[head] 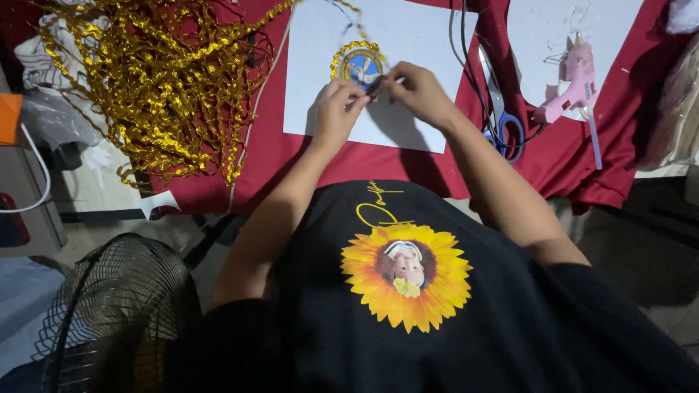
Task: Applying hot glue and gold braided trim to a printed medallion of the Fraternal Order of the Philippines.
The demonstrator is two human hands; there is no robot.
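Closest to the lens is the black t-shirt (437, 320) with a big sunflower print on the chest, and both bare forearms run up from it to the table. The left hand (336, 109) and right hand (419, 91) meet over a round badge (358, 64) edged in gold cord, fingertips of both pressed together on a small dark bit at the badge's lower right edge; can't really tell what that bit is, it's mostly hidden by the fingers. The badge sits on a white sheet of paper (408, 33) lying on the red cloth (291, 167) that covers the table. Off to the left there's a big tangled heap of gold cord (156, 80). To the right, blue-handled scissors (502, 109) lie just beside the paper, and past those a pink glue gun (571, 87) rests on a second white sheet. Bottom left, a black wire fan guard (120, 306) sits down by the floor.
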